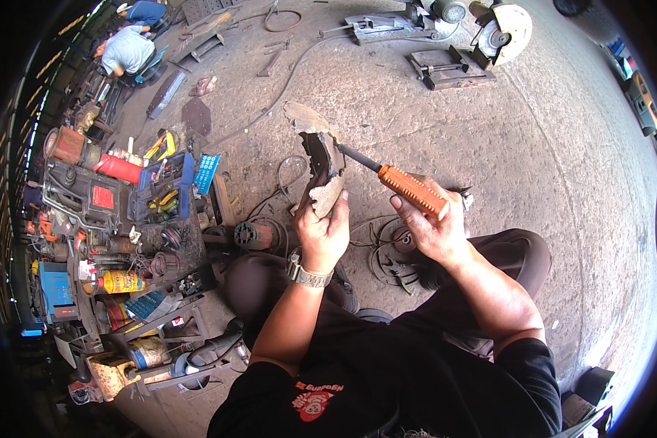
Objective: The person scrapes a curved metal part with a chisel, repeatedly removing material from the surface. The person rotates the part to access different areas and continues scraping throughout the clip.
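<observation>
My left hand (pixel 323 232) grips the lower end of a rusty, curved metal part (pixel 320 157) and holds it upright in front of me. In my right hand (pixel 429 226) is a screwdriver with an orange ribbed handle (pixel 412 190). Its dark shaft points up and left, and the tip touches the inner side of the curved part. A metal watch (pixel 308 274) sits on my left wrist. I am crouched over a concrete floor, knees apart.
A cut-off saw with a round disc (pixel 501 33) stands at the far top. At my left lie an open blue toolbox (pixel 162 186), spray cans, a red cylinder (pixel 117 168) and motor parts. Cables run across the floor. Other people crouch at the top left (pixel 128 50).
</observation>
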Motion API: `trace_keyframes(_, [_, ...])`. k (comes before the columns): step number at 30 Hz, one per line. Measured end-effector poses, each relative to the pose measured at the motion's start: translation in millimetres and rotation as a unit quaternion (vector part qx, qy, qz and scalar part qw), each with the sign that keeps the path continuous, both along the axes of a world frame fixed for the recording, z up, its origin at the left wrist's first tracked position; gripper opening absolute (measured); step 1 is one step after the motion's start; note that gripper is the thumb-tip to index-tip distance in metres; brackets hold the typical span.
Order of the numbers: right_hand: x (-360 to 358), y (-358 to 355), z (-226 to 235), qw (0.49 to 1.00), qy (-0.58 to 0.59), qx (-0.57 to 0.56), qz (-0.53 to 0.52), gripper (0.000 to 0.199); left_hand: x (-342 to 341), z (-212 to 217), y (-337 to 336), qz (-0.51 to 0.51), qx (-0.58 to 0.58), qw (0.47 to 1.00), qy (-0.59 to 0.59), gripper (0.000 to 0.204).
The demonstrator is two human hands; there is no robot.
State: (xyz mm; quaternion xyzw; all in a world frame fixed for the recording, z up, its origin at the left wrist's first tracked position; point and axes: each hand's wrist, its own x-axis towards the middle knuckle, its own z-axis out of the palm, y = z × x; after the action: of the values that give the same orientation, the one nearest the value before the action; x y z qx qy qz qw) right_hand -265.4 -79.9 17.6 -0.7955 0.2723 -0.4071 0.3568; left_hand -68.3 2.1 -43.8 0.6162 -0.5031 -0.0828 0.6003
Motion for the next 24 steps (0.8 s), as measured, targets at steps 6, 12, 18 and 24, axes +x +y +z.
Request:
trace_keyframes(6, [-3.7, 3.3, 7.1, 1.000, -0.005, -0.010, -0.006, 0.030, 0.9, 0.8, 1.2, 0.017, -0.014, 1.000, -0.006, 0.023])
trace_keyframes(12, [-3.0, 1.8, 7.3, 1.000, -0.011, -0.015, -0.002, 0.030, 0.9, 1.2, 0.8, 0.019, -0.023, 1.000, 0.006, 0.020])
trace_keyframes(18, [0.3, 1.1, 3.4, 0.999, -0.025, -0.030, -0.011, 0.027, 0.6, -1.2, 2.3, 0.014, -0.016, 1.000, -0.004, 0.018])
trace_keyframes(24, [-5.2, 2.5, 8.7, 1.000, 0.016, 0.007, -0.003, 0.031, -1.1, 4.3, 1.2, 0.008, -0.024, 1.000, -0.016, 0.016])
